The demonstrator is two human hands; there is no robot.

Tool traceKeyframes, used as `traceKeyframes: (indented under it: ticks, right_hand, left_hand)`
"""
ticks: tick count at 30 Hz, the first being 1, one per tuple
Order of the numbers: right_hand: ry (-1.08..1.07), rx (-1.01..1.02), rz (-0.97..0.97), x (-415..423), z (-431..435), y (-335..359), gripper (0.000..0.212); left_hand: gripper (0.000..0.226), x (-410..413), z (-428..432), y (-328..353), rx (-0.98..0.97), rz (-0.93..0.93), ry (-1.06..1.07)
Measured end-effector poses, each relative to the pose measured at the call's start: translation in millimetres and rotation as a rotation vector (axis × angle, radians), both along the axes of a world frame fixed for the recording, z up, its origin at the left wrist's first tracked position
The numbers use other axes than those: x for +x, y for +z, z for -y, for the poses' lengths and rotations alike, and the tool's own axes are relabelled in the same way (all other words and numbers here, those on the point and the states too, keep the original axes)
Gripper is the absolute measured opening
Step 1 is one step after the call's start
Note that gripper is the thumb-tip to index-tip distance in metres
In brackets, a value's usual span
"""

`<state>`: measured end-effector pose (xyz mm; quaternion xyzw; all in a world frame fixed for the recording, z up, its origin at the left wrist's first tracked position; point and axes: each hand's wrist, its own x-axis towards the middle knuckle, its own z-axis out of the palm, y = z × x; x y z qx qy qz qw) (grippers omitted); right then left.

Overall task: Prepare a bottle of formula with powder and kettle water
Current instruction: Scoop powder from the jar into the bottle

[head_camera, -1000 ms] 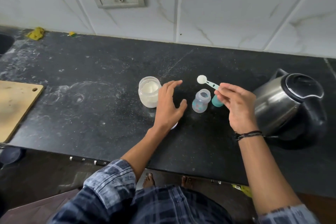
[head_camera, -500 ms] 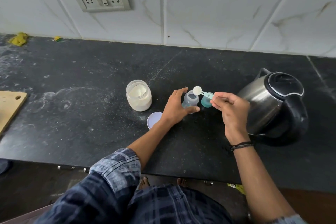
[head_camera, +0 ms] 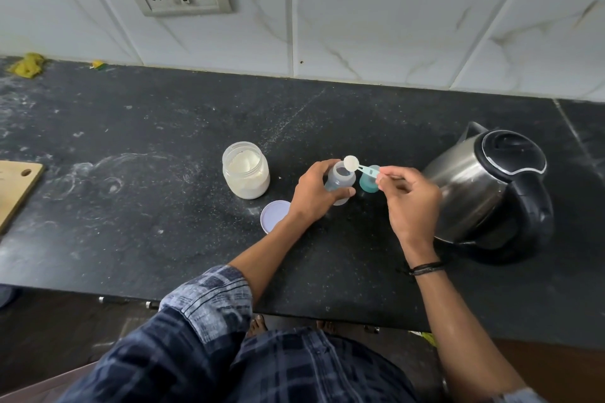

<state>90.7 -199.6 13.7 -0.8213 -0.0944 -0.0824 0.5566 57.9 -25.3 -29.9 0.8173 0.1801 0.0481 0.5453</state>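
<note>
From my remote seat I see the left hand (head_camera: 312,195) wrapped around the small clear baby bottle (head_camera: 340,178), which stands upright and uncapped on the black bench (head_camera: 163,206); its fingers (head_camera: 322,167) curl round the far side and the thumb sits on the near side. The right hand (head_camera: 411,203) pinches the end of the handle of a pale blue measuring scoop (head_camera: 361,168), holding its white bowl right over the far rim of the bottle's open mouth. I cannot tell how much powder is in the scoop. A teal bottle collar (head_camera: 368,185) sits just beside the bottle, on its right. The open powder jar (head_camera: 245,170) stands left of the left hand, its round lid (head_camera: 273,216) lying flat nearer me. The steel kettle (head_camera: 474,186) stands at the right, lid closed. A wooden board (head_camera: 16,190) lies at the far left edge
</note>
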Motion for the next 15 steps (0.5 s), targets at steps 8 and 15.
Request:
traceKeyframes:
  ticks: [8, 15]
  right_hand:
    - [0.071, -0.193, 0.306, -2.3, 2.2, -2.4, 0.011]
    - [0.127, -0.337, 0.437, -6.1, 3.7, -5.5, 0.013]
  left_hand:
    - [0.067, -0.1, 0.6, 5.9, 0.016, -0.004, -0.018]
    - [0.066, -0.3, 2.3, 9.3, 0.029, 0.005, -0.026]
